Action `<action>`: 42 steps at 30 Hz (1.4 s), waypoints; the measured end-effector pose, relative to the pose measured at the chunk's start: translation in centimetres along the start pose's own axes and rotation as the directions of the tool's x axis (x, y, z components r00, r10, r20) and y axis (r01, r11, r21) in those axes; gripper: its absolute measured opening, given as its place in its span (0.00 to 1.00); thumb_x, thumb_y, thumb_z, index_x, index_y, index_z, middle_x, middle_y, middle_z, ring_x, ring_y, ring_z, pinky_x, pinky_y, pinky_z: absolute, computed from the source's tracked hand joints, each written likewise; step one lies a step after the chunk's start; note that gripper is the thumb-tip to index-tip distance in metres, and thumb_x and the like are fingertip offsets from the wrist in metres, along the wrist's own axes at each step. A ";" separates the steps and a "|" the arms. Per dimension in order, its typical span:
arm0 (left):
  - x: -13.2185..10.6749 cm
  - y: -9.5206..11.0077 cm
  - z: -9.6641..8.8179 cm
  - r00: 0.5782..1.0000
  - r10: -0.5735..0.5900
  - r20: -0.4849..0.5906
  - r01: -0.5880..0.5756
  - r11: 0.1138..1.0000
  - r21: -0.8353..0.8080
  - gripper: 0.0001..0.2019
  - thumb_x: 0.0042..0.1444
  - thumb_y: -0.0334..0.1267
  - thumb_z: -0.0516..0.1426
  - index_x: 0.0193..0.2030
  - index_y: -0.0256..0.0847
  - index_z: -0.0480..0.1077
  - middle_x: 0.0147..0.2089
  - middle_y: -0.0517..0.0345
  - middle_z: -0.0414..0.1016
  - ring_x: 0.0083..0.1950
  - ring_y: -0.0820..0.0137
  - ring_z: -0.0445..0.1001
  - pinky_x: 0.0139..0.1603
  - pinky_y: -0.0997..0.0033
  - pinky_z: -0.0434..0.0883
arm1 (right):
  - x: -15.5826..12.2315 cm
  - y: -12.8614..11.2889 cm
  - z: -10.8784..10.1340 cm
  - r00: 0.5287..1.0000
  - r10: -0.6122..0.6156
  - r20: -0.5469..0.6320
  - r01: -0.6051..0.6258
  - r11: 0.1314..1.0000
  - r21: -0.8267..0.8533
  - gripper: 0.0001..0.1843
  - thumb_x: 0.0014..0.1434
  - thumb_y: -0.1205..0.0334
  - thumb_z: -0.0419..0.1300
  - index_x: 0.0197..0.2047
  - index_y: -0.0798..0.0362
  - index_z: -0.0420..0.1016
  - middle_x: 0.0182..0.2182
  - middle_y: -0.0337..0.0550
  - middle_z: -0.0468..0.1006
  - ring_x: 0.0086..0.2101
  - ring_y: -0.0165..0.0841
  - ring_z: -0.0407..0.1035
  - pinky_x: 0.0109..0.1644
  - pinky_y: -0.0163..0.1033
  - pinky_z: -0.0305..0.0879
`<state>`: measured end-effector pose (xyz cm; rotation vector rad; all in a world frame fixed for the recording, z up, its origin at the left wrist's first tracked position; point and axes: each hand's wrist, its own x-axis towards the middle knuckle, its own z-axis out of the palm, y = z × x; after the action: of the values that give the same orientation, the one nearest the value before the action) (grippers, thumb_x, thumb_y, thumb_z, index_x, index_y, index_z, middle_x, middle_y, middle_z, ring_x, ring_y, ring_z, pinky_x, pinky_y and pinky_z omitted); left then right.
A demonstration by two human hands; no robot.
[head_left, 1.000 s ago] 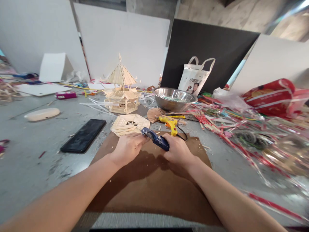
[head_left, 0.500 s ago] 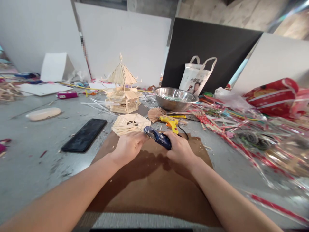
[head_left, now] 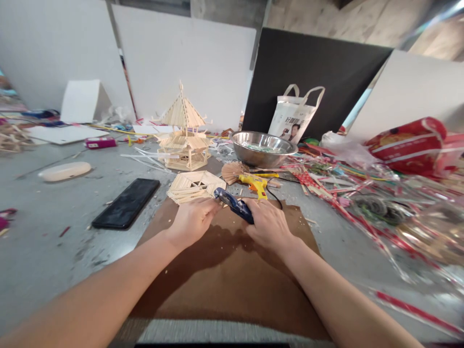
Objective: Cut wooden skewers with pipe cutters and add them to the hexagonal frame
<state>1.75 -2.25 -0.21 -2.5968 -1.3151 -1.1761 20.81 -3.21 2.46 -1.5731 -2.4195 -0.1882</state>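
Observation:
My right hand (head_left: 270,223) is closed round a dark blue hand tool (head_left: 236,205), whose head points up and left; its exact kind is unclear. My left hand (head_left: 194,218) is closed with its fingertips by the tool's head, and whatever they pinch is hidden. Both hands are over a brown sheet (head_left: 224,285) scattered with small pale bits. Just beyond my left hand lies a flat, many-sided panel of pale sticks (head_left: 197,184). Behind that panel stands a small tiered pavilion of the same sticks (head_left: 184,130). A yellow glue gun (head_left: 256,184) rests beyond my right hand.
A black phone (head_left: 126,203) and a white oval case (head_left: 65,171) lie to the left. Farther back are a metal bowl (head_left: 263,155) and a white bag (head_left: 293,116). Red and white wrapped sticks (head_left: 348,210) and plastic clutter the right side.
The blue tool has shifted slightly left, and its angle in my right hand has changed a little. My left hand has stayed nearly still.

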 end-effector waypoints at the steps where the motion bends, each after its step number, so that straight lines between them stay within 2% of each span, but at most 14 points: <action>1: 0.0 0.0 0.0 1.000 -0.006 -0.004 0.006 1.000 0.004 0.10 0.53 0.33 0.47 0.33 0.38 0.69 0.29 0.56 0.72 0.31 0.72 0.70 0.30 0.76 0.64 | 0.0 0.0 0.0 1.000 0.016 0.001 -0.016 1.000 -0.010 0.20 0.46 0.64 0.51 0.45 0.51 0.62 0.33 0.45 0.71 0.35 0.37 0.63 0.36 0.37 0.54; 5: 0.1 0.1 0.0 0.999 -0.029 -0.026 0.029 1.000 -0.004 0.11 0.54 0.36 0.47 0.38 0.37 0.69 0.30 0.54 0.73 0.31 0.72 0.71 0.30 0.76 0.65 | -0.1 0.6 0.2 0.995 0.047 -0.085 -0.043 0.998 0.049 0.19 0.48 0.65 0.50 0.46 0.52 0.62 0.32 0.46 0.72 0.36 0.37 0.64 0.37 0.38 0.55; 7: 0.2 0.2 -0.1 0.999 -0.041 -0.022 0.041 0.999 -0.019 0.12 0.54 0.36 0.46 0.39 0.37 0.68 0.31 0.54 0.73 0.32 0.72 0.71 0.31 0.76 0.65 | 0.0 1.0 0.2 0.976 0.130 -0.172 -0.090 0.970 0.224 0.15 0.50 0.60 0.50 0.43 0.52 0.64 0.31 0.45 0.72 0.35 0.37 0.65 0.38 0.38 0.56; 8: 0.2 0.3 -0.2 0.999 -0.042 -0.016 0.042 0.999 -0.029 0.12 0.54 0.36 0.46 0.39 0.37 0.68 0.31 0.54 0.73 0.32 0.71 0.71 0.32 0.75 0.65 | 0.2 1.2 0.2 0.958 0.203 -0.203 -0.119 0.925 0.362 0.14 0.50 0.58 0.50 0.40 0.52 0.66 0.30 0.44 0.72 0.34 0.36 0.65 0.38 0.38 0.57; 10: 0.3 0.5 -0.4 1.000 -0.026 0.009 0.026 0.998 -0.053 0.12 0.55 0.36 0.46 0.38 0.36 0.68 0.31 0.53 0.73 0.33 0.72 0.70 0.32 0.75 0.65 | 0.6 1.5 0.2 0.910 0.361 -0.204 -0.135 0.724 0.676 0.11 0.50 0.55 0.51 0.35 0.52 0.66 0.28 0.41 0.72 0.32 0.34 0.66 0.37 0.37 0.59; 13: 0.4 1.1 -0.6 0.995 0.059 0.084 -0.050 0.993 -0.106 0.11 0.55 0.35 0.46 0.36 0.36 0.68 0.31 0.54 0.71 0.33 0.73 0.69 0.33 0.76 0.65 | 1.2 1.7 0.2 0.863 0.491 -0.116 -0.042 0.297 0.954 0.10 0.46 0.57 0.55 0.31 0.53 0.66 0.26 0.38 0.72 0.31 0.31 0.66 0.35 0.35 0.61; 15: 0.4 1.5 -0.6 0.981 0.128 0.144 -0.107 0.984 -0.143 0.11 0.55 0.34 0.46 0.35 0.36 0.68 0.33 0.53 0.71 0.35 0.73 0.68 0.35 0.75 0.65 | 1.4 1.7 0.2 0.852 0.523 -0.025 -0.014 0.071 0.997 0.11 0.43 0.58 0.57 0.31 0.54 0.66 0.23 0.37 0.71 0.28 0.29 0.66 0.32 0.35 0.62; 17: 0.3 1.8 -0.4 0.965 0.181 0.189 -0.151 0.975 -0.162 0.11 0.55 0.33 0.45 0.37 0.37 0.68 0.36 0.53 0.71 0.38 0.72 0.68 0.38 0.75 0.65 | 1.4 1.7 0.3 0.844 0.530 0.079 -0.028 -0.104 0.994 0.11 0.42 0.58 0.58 0.31 0.54 0.65 0.21 0.35 0.70 0.23 0.29 0.66 0.28 0.35 0.63; 20: 0.1 2.4 -0.1 0.942 0.229 0.246 -0.193 0.968 -0.164 0.12 0.55 0.34 0.45 0.40 0.38 0.67 0.39 0.53 0.70 0.40 0.72 0.68 0.40 0.74 0.66 | 1.2 1.5 0.2 0.832 0.522 0.187 -0.058 -0.253 0.966 0.09 0.43 0.59 0.56 0.28 0.54 0.65 0.17 0.33 0.67 0.17 0.27 0.62 0.20 0.33 0.60; 22: 0.0 2.8 0.1 0.927 0.245 0.284 -0.208 0.966 -0.155 0.12 0.55 0.34 0.45 0.42 0.40 0.67 0.41 0.54 0.69 0.40 0.72 0.68 0.40 0.75 0.66 | 1.1 1.3 0.0 0.830 0.523 0.196 -0.053 -0.275 0.960 0.07 0.44 0.59 0.55 0.25 0.54 0.64 0.13 0.32 0.64 0.13 0.25 0.59 0.15 0.31 0.56; 26: -0.2 3.8 0.3 0.906 0.260 0.336 -0.220 0.964 -0.152 0.13 0.55 0.34 0.45 0.44 0.43 0.65 0.43 0.56 0.67 0.40 0.74 0.69 0.39 0.76 0.66 | 0.9 0.8 -0.4 0.843 0.523 0.126 -0.002 -0.231 0.973 0.07 0.45 0.60 0.53 0.21 0.55 0.62 0.10 0.32 0.61 0.11 0.24 0.55 0.12 0.29 0.50; 31: -0.3 4.5 0.2 0.885 0.273 0.378 -0.225 0.960 -0.169 0.15 0.56 0.36 0.44 0.48 0.47 0.62 0.44 0.57 0.66 0.39 0.75 0.68 0.38 0.77 0.66 | 0.8 0.5 -0.1 0.846 0.523 0.101 0.019 -0.220 0.975 0.08 0.45 0.59 0.55 0.25 0.55 0.64 0.13 0.34 0.65 0.13 0.26 0.60 0.14 0.31 0.55; 38: 0.0 4.5 0.2 0.893 0.201 0.402 -0.144 0.975 -0.167 0.12 0.55 0.35 0.44 0.43 0.45 0.65 0.43 0.59 0.66 0.40 0.75 0.68 0.39 0.79 0.65 | 0.9 0.3 0.4 0.821 0.569 0.046 0.133 -0.269 0.954 0.07 0.46 0.59 0.55 0.26 0.54 0.64 0.16 0.33 0.66 0.17 0.26 0.62 0.18 0.30 0.58; 42: 0.1 4.5 0.3 0.891 0.159 0.425 -0.119 0.986 -0.120 0.12 0.56 0.36 0.43 0.36 0.42 0.67 0.40 0.59 0.67 0.37 0.75 0.68 0.37 0.78 0.65 | 0.8 0.0 0.5 0.840 0.541 0.025 0.140 -0.262 0.955 0.07 0.47 0.59 0.55 0.27 0.54 0.63 0.16 0.33 0.66 0.17 0.25 0.62 0.18 0.29 0.56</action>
<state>5.06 -5.01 1.05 -3.0845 -1.1140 -0.6704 20.40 -2.42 2.23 -0.7669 -0.8902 1.1428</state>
